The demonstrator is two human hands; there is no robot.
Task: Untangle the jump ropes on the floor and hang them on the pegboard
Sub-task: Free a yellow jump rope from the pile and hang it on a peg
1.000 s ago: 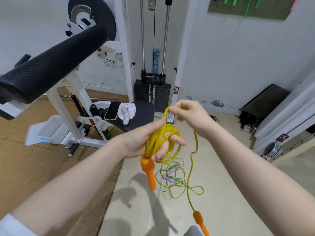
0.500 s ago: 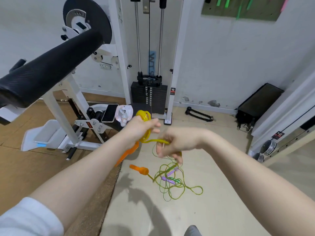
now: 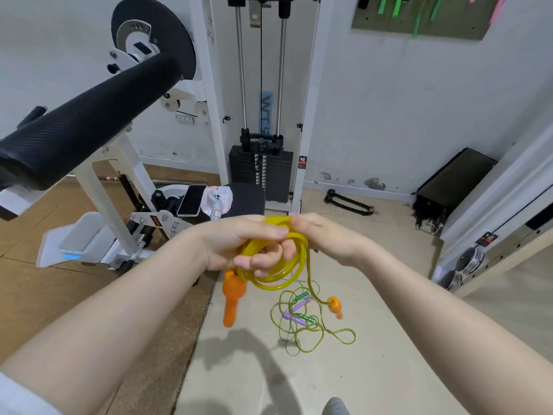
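My left hand (image 3: 239,250) grips yellow rope (image 3: 278,265) coil; right hand (image 3: 323,238) pinches coil top. Free handle (image 3: 334,305) dangles at 5 o'clock; may snag green rope (image 3: 302,327).

I'm standing in a small gym. In front of me a white cable machine (image 3: 305,100) rises against the wall, its black weight stack (image 3: 261,172) on two steel guide rods (image 3: 242,73). To my left a padded black roller (image 3: 86,115) juts from another white machine carrying a round weight plate (image 3: 155,40). A pegboard (image 3: 419,16) with coloured hooks hangs high on the wall.
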